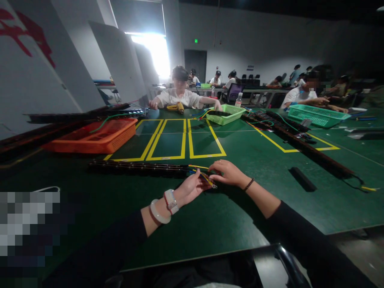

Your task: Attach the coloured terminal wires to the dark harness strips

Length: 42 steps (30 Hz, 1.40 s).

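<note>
A long dark strip [141, 167] lies across the green table in front of me, with coloured wires coming from its right end. My left hand [192, 188], wearing a watch and a pale bangle, is closed on the blue and yellow wires [206, 178]. Metal ring terminals [214, 186] stick out past its fingertips. Just to the right, my right hand [230, 174] has its fingers curled in, and a yellow wire [198, 167] runs from the strip to them. Its fingertips are partly hidden and close to the left hand's.
An orange basket [120, 138] stands at left beside more strips. Yellow tape outlines [168, 157] mark the table. A short black bar [302, 179] lies at right near a long strip [324, 156]. Across the table, a person [180, 96] reaches into a green basket [231, 119] near a heat gun [176, 107].
</note>
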Each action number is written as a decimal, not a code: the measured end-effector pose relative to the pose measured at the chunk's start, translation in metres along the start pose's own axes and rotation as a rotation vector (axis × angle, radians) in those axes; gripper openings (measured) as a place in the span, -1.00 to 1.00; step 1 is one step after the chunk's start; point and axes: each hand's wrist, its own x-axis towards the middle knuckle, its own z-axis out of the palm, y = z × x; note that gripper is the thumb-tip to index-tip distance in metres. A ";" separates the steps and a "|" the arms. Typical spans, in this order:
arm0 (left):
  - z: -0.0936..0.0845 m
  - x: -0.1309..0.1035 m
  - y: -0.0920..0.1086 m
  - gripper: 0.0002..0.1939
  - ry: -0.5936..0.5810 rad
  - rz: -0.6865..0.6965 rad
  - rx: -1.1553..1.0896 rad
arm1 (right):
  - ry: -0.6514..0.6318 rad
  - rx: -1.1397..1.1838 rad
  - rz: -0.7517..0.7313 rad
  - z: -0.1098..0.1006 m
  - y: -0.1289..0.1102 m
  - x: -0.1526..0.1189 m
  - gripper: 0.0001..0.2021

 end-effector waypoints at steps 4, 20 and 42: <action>0.003 -0.002 0.001 -0.65 0.024 -0.001 -0.001 | -0.141 0.040 -0.028 -0.012 -0.021 0.001 -0.63; 0.003 -0.004 0.002 -0.71 0.003 0.024 0.077 | -0.094 -0.048 0.216 -0.003 -0.006 0.001 -0.68; -0.004 0.003 0.001 -0.73 0.028 -0.028 -0.049 | -0.056 -0.264 -0.407 -0.007 -0.033 -0.002 -0.64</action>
